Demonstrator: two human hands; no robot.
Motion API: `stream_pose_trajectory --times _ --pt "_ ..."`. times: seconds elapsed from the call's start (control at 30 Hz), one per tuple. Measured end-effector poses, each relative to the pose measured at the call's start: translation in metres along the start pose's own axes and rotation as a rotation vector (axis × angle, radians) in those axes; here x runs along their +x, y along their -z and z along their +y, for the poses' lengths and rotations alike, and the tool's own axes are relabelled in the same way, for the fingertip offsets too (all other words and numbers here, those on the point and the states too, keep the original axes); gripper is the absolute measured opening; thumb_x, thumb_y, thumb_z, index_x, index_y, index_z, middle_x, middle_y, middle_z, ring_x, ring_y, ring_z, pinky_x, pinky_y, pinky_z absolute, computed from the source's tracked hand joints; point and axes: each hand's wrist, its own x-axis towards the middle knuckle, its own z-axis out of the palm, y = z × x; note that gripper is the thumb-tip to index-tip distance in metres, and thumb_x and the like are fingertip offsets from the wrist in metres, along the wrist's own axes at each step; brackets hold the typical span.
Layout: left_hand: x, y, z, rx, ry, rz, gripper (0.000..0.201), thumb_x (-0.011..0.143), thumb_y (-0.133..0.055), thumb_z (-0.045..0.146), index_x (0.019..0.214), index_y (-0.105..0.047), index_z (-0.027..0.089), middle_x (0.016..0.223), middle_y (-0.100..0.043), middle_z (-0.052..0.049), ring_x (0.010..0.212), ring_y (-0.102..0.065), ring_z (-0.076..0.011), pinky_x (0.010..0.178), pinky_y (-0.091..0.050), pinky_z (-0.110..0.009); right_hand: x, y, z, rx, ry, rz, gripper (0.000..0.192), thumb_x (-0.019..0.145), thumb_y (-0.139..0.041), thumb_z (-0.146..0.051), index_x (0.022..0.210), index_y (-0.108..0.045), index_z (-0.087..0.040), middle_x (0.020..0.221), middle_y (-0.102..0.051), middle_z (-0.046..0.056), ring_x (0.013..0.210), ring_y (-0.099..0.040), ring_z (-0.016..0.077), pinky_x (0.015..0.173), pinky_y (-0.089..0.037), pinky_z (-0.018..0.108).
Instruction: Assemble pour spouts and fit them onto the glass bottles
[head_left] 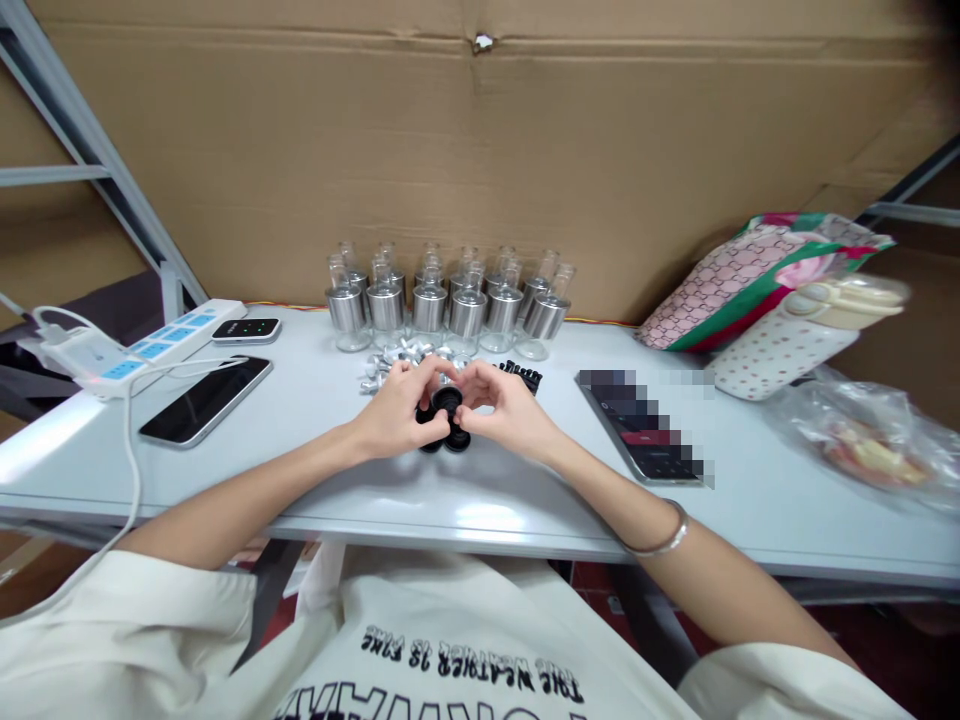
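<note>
My left hand (405, 408) and my right hand (504, 405) meet at the middle of the table, fingers curled around a round black cap (448, 400). Both thumbs and fingertips grip it from either side. More black caps (457, 438) lie on the tabletop just under my fingers, partly hidden. Behind my left hand is a heap of small white and grey plastic parts (371, 375). Beyond my right hand lie several small black pieces (529, 376). Rows of glass bottles with silver metal sleeves (429, 308) stand upright farther back.
On the left are a white power strip (172, 335), a small device (247, 330) and a dark-screened phone (210, 400). To the right lie another phone (634, 425), a dotted white bottle (787, 340), a patterned bag (712, 280) and a clear plastic bag (885, 440). Cardboard (450, 150) backs the table.
</note>
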Motion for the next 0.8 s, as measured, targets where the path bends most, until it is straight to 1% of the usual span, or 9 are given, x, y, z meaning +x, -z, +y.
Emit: stream_pose_trajectory --times 0.13,0.23,0.33,0.5,0.6,0.67,0.73,0.8 --pt "-0.002 -0.001 0.001 -0.040 -0.045 0.015 0.025 0.069 -0.045 0.030 0.091 -0.038 0.021 0.066 -0.047 0.005 0.059 -0.045 -0.0133 0.071 -0.035 -0.032 -0.002 0.001 -0.002 -0.058 0.043 -0.002 0.016 0.064 -0.061 -0.020 0.076 -0.051 -0.019 0.062 -0.061 -0.003 0.059 -0.058 0.0135 0.062 -0.047 0.027" --pt "-0.004 -0.002 0.000 -0.051 -0.083 0.047 0.021 0.069 -0.045 0.028 0.085 -0.034 0.021 0.066 -0.045 0.005 0.056 -0.041 -0.0120 0.066 -0.035 -0.031 -0.002 0.002 -0.002 -0.076 0.068 0.008 0.015 0.064 -0.063 -0.020 0.074 -0.051 -0.019 0.063 -0.062 -0.002 0.058 -0.057 0.0132 0.062 -0.046 0.027" --pt "-0.005 -0.002 0.000 -0.012 -0.110 0.084 0.019 0.069 -0.045 0.028 0.080 -0.030 0.021 0.069 -0.043 0.003 0.059 -0.038 -0.0130 0.063 -0.036 -0.030 -0.003 0.001 -0.003 -0.078 0.081 0.008 0.015 0.064 -0.063 -0.020 0.072 -0.050 -0.019 0.065 -0.062 -0.002 0.056 -0.056 0.0124 0.061 -0.046 0.027" --pt "-0.006 -0.004 0.000 0.049 -0.176 0.109 0.019 0.067 -0.044 0.024 0.075 -0.027 0.021 0.068 -0.040 0.002 0.063 -0.035 -0.0146 0.064 -0.037 -0.031 -0.003 0.000 -0.006 -0.085 0.071 -0.019 0.016 0.063 -0.062 -0.019 0.069 -0.048 -0.020 0.060 -0.059 -0.003 0.054 -0.053 0.0118 0.058 -0.044 0.026" --pt "-0.005 -0.005 -0.007 0.039 -0.159 0.094 0.018 0.072 -0.044 0.026 0.078 -0.029 0.021 0.073 -0.046 0.001 0.059 -0.036 -0.0128 0.067 -0.039 -0.032 -0.001 0.005 -0.005 -0.065 0.065 -0.020 0.018 0.064 -0.063 -0.019 0.070 -0.046 -0.021 0.061 -0.057 -0.004 0.055 -0.053 0.0117 0.058 -0.044 0.025" --pt "-0.003 -0.006 -0.013 0.043 -0.162 0.080 0.015 0.077 -0.044 0.028 0.084 -0.033 0.020 0.074 -0.049 0.002 0.056 -0.039 -0.0114 0.069 -0.039 -0.033 0.001 0.011 -0.003 -0.021 0.057 -0.040 0.019 0.066 -0.064 -0.022 0.073 -0.047 -0.020 0.065 -0.059 -0.003 0.061 -0.056 0.0130 0.062 -0.046 0.026" --pt "-0.002 -0.006 -0.017 0.071 -0.192 0.070 0.015 0.082 -0.042 0.028 0.092 -0.038 0.019 0.074 -0.051 0.002 0.059 -0.046 -0.0125 0.073 -0.039 -0.033 0.003 0.016 0.001 0.033 0.035 -0.072 0.023 0.068 -0.068 -0.027 0.077 -0.048 -0.020 0.072 -0.061 -0.001 0.067 -0.060 0.0145 0.067 -0.048 0.028" --pt "-0.001 -0.004 -0.018 0.110 -0.225 0.063 0.015 0.086 -0.040 0.028 0.098 -0.040 0.018 0.076 -0.053 0.001 0.066 -0.050 -0.0145 0.076 -0.039 -0.034 0.003 0.019 0.003 0.055 0.016 -0.086 0.030 0.067 -0.073 -0.034 0.078 -0.049 -0.020 0.076 -0.062 0.000 0.070 -0.061 0.0155 0.069 -0.049 0.029"
